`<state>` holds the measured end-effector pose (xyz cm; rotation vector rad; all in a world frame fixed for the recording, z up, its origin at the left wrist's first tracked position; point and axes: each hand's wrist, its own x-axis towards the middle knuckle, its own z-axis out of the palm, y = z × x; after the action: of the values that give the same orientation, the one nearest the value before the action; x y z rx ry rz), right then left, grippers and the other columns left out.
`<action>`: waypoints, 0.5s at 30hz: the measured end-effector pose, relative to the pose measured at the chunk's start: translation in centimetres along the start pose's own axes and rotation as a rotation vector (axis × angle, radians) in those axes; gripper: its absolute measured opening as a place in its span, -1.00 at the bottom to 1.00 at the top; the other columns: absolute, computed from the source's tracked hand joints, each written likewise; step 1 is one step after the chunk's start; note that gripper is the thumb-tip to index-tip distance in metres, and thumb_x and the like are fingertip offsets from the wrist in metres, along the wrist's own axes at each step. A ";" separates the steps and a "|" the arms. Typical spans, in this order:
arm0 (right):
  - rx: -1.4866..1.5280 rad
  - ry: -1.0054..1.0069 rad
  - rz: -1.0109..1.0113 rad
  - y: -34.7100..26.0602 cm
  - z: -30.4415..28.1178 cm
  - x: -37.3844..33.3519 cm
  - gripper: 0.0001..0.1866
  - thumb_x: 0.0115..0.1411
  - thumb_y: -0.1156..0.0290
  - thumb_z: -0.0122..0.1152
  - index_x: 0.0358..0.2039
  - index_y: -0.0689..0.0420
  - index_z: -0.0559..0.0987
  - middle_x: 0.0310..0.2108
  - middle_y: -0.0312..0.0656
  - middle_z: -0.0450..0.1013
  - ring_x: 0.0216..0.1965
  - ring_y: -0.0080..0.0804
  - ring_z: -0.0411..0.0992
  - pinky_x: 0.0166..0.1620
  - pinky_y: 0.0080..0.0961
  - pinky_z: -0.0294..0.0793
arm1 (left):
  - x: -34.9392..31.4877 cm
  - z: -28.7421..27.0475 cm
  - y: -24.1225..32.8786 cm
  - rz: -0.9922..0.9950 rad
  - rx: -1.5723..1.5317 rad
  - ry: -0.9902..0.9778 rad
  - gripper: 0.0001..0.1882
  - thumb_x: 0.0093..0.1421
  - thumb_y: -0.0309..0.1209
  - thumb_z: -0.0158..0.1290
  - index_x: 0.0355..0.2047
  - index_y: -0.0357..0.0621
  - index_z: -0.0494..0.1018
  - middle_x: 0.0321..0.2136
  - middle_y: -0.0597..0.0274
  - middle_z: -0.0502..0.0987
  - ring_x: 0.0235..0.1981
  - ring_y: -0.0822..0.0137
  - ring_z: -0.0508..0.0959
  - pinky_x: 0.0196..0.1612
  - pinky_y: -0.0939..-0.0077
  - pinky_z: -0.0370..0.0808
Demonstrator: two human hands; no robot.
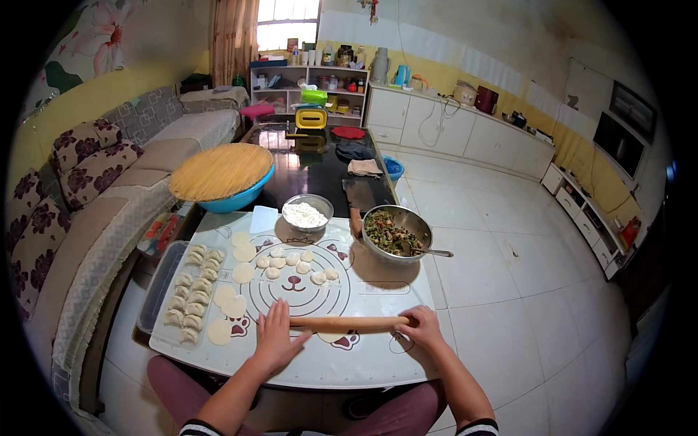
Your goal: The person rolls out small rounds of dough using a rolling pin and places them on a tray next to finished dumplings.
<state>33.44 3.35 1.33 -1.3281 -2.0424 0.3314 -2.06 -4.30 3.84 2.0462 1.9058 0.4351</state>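
Observation:
A wooden rolling pin (349, 323) lies crosswise near the mat's front edge. My left hand (275, 340) rests flat at its left end, fingers stretched forward and thumb apart. Curled around the other end is my right hand (422, 327). Under the pin a piece of dough (331, 337) shows only in part. Several small dough pieces (273, 273) sit on the printed white mat (363, 367) beyond the pin. Flat round dough wrappers (243, 273) lie to the left, some overlapping. A clear tray (190, 347) at the left holds rows of folded dumplings (194, 309).
Beyond the mat stand a bowl of flour (307, 213) and a steel bowl (420, 218) of chopped filling with a spoon (436, 253). A cleaver (358, 195) lies behind. A round woven lid (222, 172) covers a blue basin (254, 195). A sofa (94, 211) runs along the left.

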 end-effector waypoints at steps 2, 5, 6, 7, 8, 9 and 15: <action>-0.029 -0.039 -0.024 -1.1 -1.1 -1.8 -0.68 -0.19 0.14 0.41 -0.41 0.02 0.63 -0.44 -0.31 0.50 -0.29 -0.31 0.43 -0.19 -0.35 0.31 | -2.9 0.2 -0.3 0.053 0.027 -0.063 0.03 0.14 0.12 -0.05 0.29 -0.38 -0.30 0.32 -0.16 -0.24 0.36 0.02 -0.27 0.32 0.05 -0.35; -0.112 -0.006 -0.086 -3.2 -1.1 -2.0 -0.69 -0.17 0.18 0.39 -0.38 0.00 0.62 -0.42 -0.31 0.48 -0.29 -0.31 0.42 -0.19 -0.34 0.30 | -2.1 -0.1 -0.8 0.009 -0.014 -0.035 0.01 0.16 0.08 -0.06 0.30 -0.36 -0.32 0.32 -0.13 -0.26 0.36 0.04 -0.28 0.33 0.07 -0.35; -0.135 0.007 -0.091 -3.3 -0.4 -1.2 -0.68 -0.17 0.18 0.38 -0.37 0.00 0.61 -0.42 -0.31 0.48 -0.29 -0.31 0.41 -0.19 -0.33 0.30 | -0.4 0.0 -1.1 -0.018 -0.024 -0.013 0.00 0.17 0.08 -0.07 0.30 -0.35 -0.31 0.33 -0.10 -0.25 0.37 0.07 -0.27 0.33 0.10 -0.35; -0.159 0.025 -0.109 -3.5 0.3 0.1 -0.68 -0.16 0.18 0.37 -0.36 0.00 0.60 -0.42 -0.32 0.47 -0.30 -0.31 0.41 -0.20 -0.33 0.30 | 1.2 0.2 -1.3 -0.044 -0.055 0.060 -0.01 0.16 0.12 -0.07 0.30 -0.35 -0.23 0.33 -0.06 -0.18 0.37 0.13 -0.23 0.34 0.16 -0.35; -0.191 0.023 -0.121 -3.5 0.6 0.8 -0.68 -0.13 0.19 0.35 -0.34 0.01 0.59 -0.42 -0.31 0.45 -0.31 -0.30 0.39 -0.20 -0.31 0.29 | 3.4 0.2 -1.2 -0.073 -0.058 0.049 -0.04 0.17 0.11 -0.09 0.29 -0.35 -0.20 0.32 -0.08 -0.15 0.36 0.13 -0.21 0.34 0.16 -0.35; -0.193 0.013 -0.107 -3.1 1.0 1.0 -0.68 -0.13 0.19 0.34 -0.34 0.01 0.59 -0.42 -0.31 0.45 -0.31 -0.30 0.39 -0.20 -0.31 0.30 | 4.8 0.3 -1.1 -0.107 -0.064 0.043 -0.06 0.18 0.11 -0.10 0.29 -0.35 -0.17 0.32 -0.09 -0.12 0.36 0.12 -0.20 0.34 0.16 -0.35; -0.004 -0.034 0.198 -3.2 -0.6 -1.1 -0.69 -0.01 0.19 0.29 -0.29 0.09 0.57 -0.35 -0.20 0.47 -0.27 -0.21 0.43 -0.20 -0.33 0.39 | 2.2 -0.4 1.2 0.258 -0.171 0.205 -0.29 0.20 -0.10 -0.02 0.23 -0.26 0.06 0.28 -0.10 -0.02 0.32 0.04 -0.05 0.33 0.14 -0.19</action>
<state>31.85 0.90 3.06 -1.5410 -1.9428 0.4407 -0.99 -2.14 4.74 2.2090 1.6460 0.8688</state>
